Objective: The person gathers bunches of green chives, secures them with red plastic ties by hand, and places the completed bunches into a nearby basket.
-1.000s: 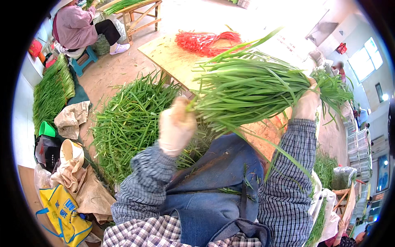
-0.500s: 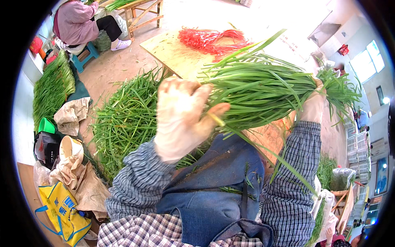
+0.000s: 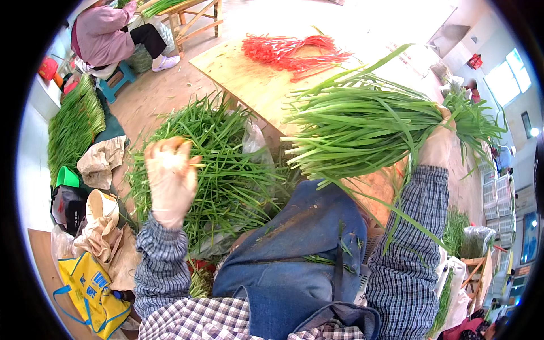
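Note:
My right hand [image 3: 440, 140], in a pale thin glove, is closed around a thick bundle of garlic chives [image 3: 362, 122] on the right. The pale cut ends point left and the leafy tips stick out past my wrist. One long leaf droops toward my sleeve. Over the heap of loose chives [image 3: 218, 164] to the left hovers my left hand [image 3: 171, 184], its gloved fingers curled inward. A small yellowish bit shows by its fingertips, too small to name. Across my lap lies a blue apron [image 3: 294, 243] with scraps of leaf on it.
A wooden table [image 3: 226, 68] ahead carries a pile of red ties [image 3: 289, 51]. At left are stacked chives [image 3: 76, 122], a green cup [image 3: 68, 177], crumpled cloth [image 3: 102, 161] and a yellow bag [image 3: 85, 289]. A person [image 3: 105, 31] sits on a blue stool [image 3: 118, 80] at far left.
My left hand has moved away from the bundle's cut ends, left over the heap of loose chives. The right hand still grips the bundle, shifted slightly right.

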The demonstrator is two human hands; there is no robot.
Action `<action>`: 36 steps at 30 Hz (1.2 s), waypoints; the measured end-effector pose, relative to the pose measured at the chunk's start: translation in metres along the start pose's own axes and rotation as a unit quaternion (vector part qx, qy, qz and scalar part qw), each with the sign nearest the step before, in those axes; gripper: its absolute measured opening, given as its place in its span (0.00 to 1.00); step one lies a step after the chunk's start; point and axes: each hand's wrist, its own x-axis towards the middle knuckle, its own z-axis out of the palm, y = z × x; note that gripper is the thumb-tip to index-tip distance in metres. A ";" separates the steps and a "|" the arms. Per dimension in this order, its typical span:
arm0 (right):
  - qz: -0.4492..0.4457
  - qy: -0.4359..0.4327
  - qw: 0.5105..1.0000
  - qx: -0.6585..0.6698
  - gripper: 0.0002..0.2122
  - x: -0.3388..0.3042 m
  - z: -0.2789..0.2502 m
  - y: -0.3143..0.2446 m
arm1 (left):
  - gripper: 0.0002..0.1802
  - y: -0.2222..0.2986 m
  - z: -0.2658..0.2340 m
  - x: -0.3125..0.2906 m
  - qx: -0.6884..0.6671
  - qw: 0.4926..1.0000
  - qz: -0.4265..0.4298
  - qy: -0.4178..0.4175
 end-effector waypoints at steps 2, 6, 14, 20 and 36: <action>0.001 0.013 1.000 0.025 0.09 0.006 -0.002 0.002 | 0.18 0.048 -0.014 0.027 -0.171 0.981 0.057 0.072; -0.008 -0.001 1.000 0.002 0.08 -0.020 0.012 -0.008 | 0.06 0.098 -0.009 0.061 -0.273 0.960 0.048 0.042; -0.013 -0.048 0.998 -0.038 0.07 -0.021 0.007 -0.010 | 0.18 0.115 0.025 0.071 -0.356 0.932 0.003 -0.071; -0.063 -0.087 0.989 -0.104 0.08 -0.041 0.005 -0.014 | 0.24 0.133 0.040 0.071 -0.610 0.777 -0.098 -0.121; -0.010 -0.047 0.990 -0.131 0.11 -0.046 0.013 -0.014 | 0.13 0.163 0.057 0.070 -0.588 0.798 -0.130 0.032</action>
